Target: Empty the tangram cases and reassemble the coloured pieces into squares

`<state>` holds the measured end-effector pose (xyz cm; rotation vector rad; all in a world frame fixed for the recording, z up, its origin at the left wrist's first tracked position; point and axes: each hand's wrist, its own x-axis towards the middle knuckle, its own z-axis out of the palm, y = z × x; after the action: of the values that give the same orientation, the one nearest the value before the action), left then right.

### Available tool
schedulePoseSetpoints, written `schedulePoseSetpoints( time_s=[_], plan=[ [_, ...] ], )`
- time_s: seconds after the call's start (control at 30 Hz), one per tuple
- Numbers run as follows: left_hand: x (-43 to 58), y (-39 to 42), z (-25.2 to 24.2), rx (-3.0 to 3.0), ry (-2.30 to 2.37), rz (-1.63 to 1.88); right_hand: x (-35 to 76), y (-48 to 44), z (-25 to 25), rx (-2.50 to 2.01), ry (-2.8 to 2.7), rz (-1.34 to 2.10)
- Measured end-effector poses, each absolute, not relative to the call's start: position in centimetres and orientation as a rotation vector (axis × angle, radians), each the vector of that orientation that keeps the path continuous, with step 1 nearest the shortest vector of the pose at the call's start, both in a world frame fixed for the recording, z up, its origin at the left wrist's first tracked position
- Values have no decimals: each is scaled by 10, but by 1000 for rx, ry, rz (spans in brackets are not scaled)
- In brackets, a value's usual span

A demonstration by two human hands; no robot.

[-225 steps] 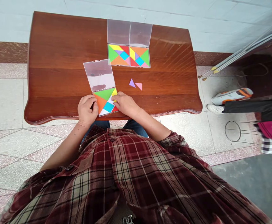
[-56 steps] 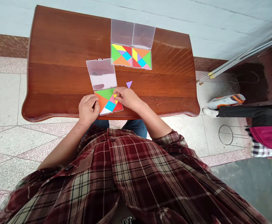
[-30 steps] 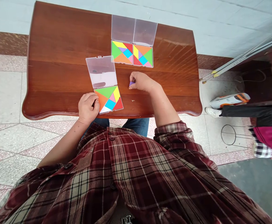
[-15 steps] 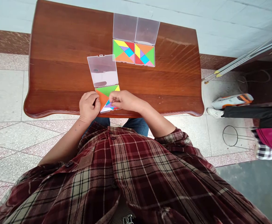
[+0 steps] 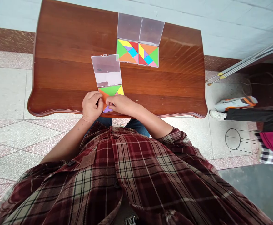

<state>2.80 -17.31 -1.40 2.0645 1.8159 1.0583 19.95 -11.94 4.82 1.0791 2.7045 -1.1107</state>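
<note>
the right hand [image 5: 123, 104] pinches the purple triangle [image 5: 107, 109] down into the open plastic case [image 5: 106, 70], while the curled left hand [image 5: 91, 106] grips its edge.

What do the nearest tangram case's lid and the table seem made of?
The nearest tangram case's lid looks like clear glossy plastic: wood shows through it. The table looks like polished reddish wood, with visible grain and glare, possibly veneer.

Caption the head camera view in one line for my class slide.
Left hand and right hand touch coloured puzzle pieces in an open clear case on a wooden table.
</note>
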Motion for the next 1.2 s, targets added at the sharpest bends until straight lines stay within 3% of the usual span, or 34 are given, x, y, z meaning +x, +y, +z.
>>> schedulePoseSetpoints(
  time_s=[0.2,0.4,0.53,0.77,0.97,1.2],
  plan=[
    [27,-173,-15,2065,1796,1104,211,-116,49,1183,2769,-1094],
    [27,-172,-16,2043,1798,1106,231,-112,40,1269,2804,-1351],
    [26,-171,-15,2035,1809,1043,259,-111,25,1568,2870,-1467],
    [11,-174,-1,2089,1634,762,312,-128,-11,2221,2865,-1317],
    [8,-179,10,2115,1610,564,313,-136,-27,2297,2982,-1061],
    [8,-179,8,2086,1627,613,310,-134,-31,2231,3064,-940]
  ],
)
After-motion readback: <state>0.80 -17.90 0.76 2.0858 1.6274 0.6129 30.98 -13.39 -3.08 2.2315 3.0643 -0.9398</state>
